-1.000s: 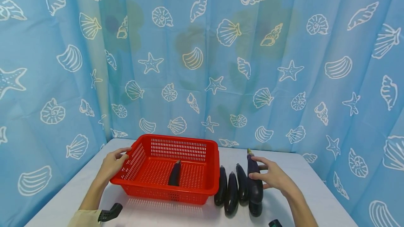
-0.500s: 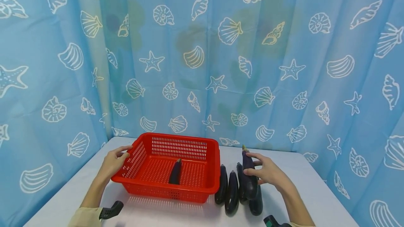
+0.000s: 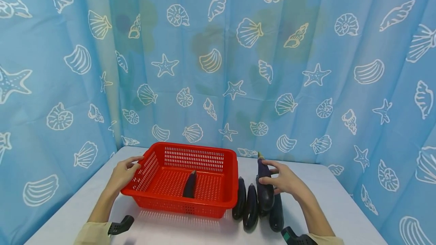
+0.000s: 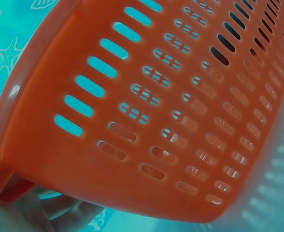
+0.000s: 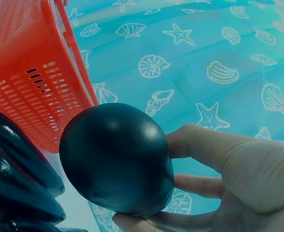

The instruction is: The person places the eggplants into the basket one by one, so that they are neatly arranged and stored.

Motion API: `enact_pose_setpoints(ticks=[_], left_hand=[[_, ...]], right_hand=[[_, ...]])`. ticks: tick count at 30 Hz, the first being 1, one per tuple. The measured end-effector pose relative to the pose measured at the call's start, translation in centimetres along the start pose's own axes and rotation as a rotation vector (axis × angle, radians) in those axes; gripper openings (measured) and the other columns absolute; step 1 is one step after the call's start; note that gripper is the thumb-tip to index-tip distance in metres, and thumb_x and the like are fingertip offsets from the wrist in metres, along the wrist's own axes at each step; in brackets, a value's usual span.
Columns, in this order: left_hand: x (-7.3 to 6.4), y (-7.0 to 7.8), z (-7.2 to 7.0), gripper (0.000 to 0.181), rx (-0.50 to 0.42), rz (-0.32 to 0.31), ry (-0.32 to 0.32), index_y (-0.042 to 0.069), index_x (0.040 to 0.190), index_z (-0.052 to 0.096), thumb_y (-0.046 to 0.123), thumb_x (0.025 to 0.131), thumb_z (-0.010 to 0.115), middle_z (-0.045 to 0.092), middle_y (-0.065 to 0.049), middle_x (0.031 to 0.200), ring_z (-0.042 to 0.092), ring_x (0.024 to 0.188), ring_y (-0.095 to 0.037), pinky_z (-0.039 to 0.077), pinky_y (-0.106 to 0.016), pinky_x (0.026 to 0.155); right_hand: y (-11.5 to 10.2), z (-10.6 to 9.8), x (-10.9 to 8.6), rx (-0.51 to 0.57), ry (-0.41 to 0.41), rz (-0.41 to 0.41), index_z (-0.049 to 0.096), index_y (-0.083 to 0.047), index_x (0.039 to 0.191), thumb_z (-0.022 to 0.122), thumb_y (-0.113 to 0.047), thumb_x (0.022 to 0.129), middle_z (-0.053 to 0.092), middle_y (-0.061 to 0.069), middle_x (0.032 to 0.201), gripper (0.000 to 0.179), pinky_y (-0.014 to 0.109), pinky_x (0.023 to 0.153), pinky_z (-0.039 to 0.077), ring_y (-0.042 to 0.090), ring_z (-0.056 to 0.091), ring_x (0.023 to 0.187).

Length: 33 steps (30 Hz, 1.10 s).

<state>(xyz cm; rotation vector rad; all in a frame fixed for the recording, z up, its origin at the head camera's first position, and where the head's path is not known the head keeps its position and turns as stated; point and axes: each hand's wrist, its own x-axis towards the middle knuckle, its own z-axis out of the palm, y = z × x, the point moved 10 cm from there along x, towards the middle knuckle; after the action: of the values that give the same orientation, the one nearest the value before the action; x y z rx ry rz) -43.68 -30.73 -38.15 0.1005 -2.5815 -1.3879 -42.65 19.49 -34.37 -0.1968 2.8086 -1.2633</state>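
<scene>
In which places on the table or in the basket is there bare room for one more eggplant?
Bare table lies to the right of the right hand, and in front of the basket. Inside the basket, the floor is free on both sides of its eggplant. Crowded: just right of the basket, where the other eggplants bunch.

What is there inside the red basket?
One dark eggplant is visible inside the red basket. The near wall covers its near end; anything close behind that wall cannot be seen.

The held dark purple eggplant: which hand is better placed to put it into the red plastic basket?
Right hand, probably: its fingers hold the eggplant right of the basket, while the left hand is at its opposite rim.
</scene>
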Motion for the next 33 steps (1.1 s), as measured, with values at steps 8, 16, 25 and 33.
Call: enact_pose_setpoints(ticks=[8, 16, 25, 33], left_hand=[[-0.1, 0.2, -0.1, 0.046, -0.002, 0.008, -0.001, 0.005, 0.144, 0.047, 0.022, 0.101, 0.047, 0.056, -0.032, 0.129, 0.067, 0.1, -0.036, 0.062, -0.04, 0.074], [-0.1, 0.2, -0.1, 0.045, -0.006, 0.003, -0.006, 0.005, 0.144, 0.047, 0.021, 0.102, 0.047, 0.057, -0.032, 0.128, 0.067, 0.097, -0.032, 0.062, -0.039, 0.075], [-0.1, -0.1, -0.1, 0.045, -0.004, -0.011, -0.002, 0.006, 0.144, 0.047, 0.022, 0.101, 0.047, 0.057, -0.03, 0.128, 0.066, 0.099, -0.032, 0.062, -0.038, 0.075], [-0.1, -0.1, 0.0, 0.046, -0.009, -0.01, -0.005, 0.005, 0.144, 0.046, 0.022, 0.102, 0.047, 0.058, -0.03, 0.126, 0.067, 0.095, -0.029, 0.062, -0.037, 0.073]], right_hand=[[-0.8, 0.2, 0.2, 0.001, -0.001, -0.03, 0.044, -0.011, 0.146, 0.077, -0.029, 0.083, 0.045, 0.036, 0.141, 0.074, 0.043, 0.069, 0.062, 0.044, 0.063, 0.109], [-1.2, 0.5, 0.4, 0.054, -0.024, -0.015, 0.044, -0.013, 0.146, 0.077, -0.027, 0.083, 0.046, 0.034, 0.14, 0.072, 0.046, 0.073, 0.062, 0.037, 0.066, 0.105], [-2.5, 1.0, 0.8, 0.044, -0.006, -0.034, 0.045, -0.015, 0.146, 0.078, -0.028, 0.081, 0.047, 0.032, 0.141, 0.074, 0.044, 0.072, 0.062, 0.038, 0.065, 0.106], [-3.9, 1.9, 1.0, 0.069, -0.004, -0.048, 0.046, -0.018, 0.145, 0.08, -0.026, 0.08, 0.051, 0.028, 0.139, 0.074, 0.043, 0.071, 0.062, 0.036, 0.067, 0.103]])
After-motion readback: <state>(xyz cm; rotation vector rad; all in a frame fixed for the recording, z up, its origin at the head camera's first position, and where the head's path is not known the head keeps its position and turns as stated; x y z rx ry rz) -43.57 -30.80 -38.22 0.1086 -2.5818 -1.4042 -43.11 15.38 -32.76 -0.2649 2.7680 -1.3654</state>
